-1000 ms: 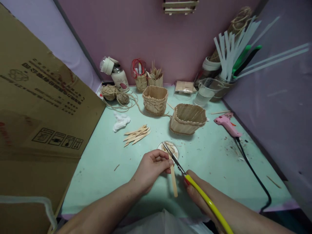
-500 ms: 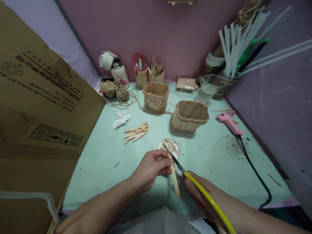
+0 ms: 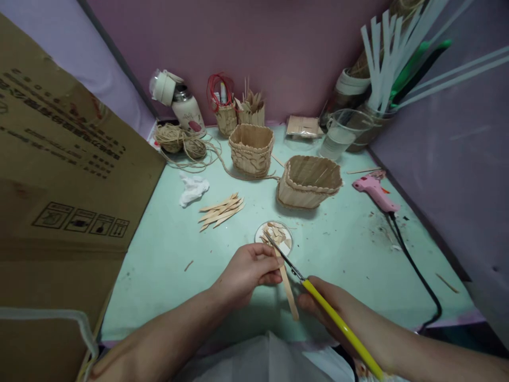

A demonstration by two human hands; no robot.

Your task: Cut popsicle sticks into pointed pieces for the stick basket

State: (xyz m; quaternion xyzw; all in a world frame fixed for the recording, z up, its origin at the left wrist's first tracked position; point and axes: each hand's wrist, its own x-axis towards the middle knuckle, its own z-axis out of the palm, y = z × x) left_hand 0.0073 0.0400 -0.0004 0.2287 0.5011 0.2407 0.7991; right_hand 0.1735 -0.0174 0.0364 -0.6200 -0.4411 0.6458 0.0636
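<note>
My left hand [image 3: 250,273] pinches a flat wooden craft stick [image 3: 289,292], whose lower end slants down toward me. In my right hand [image 3: 324,302] is a pair of scissors with yellow handles [image 3: 344,326]. The narrow metal blades lie across the upper end of the stick, close to my left fingertips. Just beyond, a small round dish [image 3: 289,246] holds cut wood scraps. Left of it lies a pile of craft sticks with pointed ends [image 3: 221,211]. Two baskets made of wooden sticks stand farther back, one left [image 3: 252,154] and one right [image 3: 304,185].
At the right lies a pink glue gun [image 3: 376,193] with a black cord. Balls of twine [image 3: 170,139], a bottle [image 3: 190,114] and a crumpled white tissue [image 3: 193,188] sit at the left. A cardboard box [image 3: 75,175] walls the left side. A clear plastic cup [image 3: 338,140] stands back right.
The scissor blades and handles have come closer together at the stick's upper end. The view has tilted slightly, so the table's items sit a little higher.
</note>
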